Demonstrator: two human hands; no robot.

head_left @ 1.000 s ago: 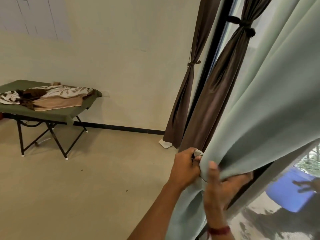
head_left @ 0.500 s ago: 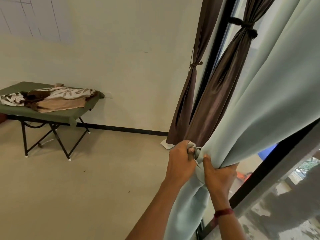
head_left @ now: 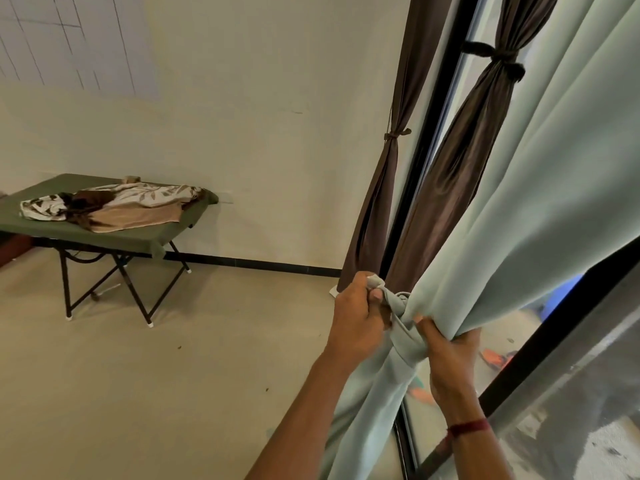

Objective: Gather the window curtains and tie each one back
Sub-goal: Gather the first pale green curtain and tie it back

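the soft green curtain (head_left: 540, 202) looked light and floppy. the left hand (head_left: 358, 318) gripped the tie (head_left: 405, 341); the right hand (head_left: 448, 353) squeezed the bunch.

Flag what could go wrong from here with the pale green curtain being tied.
1. The left hand pinches only the short end of the tie band. If it slips, the loose wrap could unwind, since no finished knot shows.
2. The right hand alone holds the pale green curtain bunched. Easing that grip before the band is tight might let the folds spread again.
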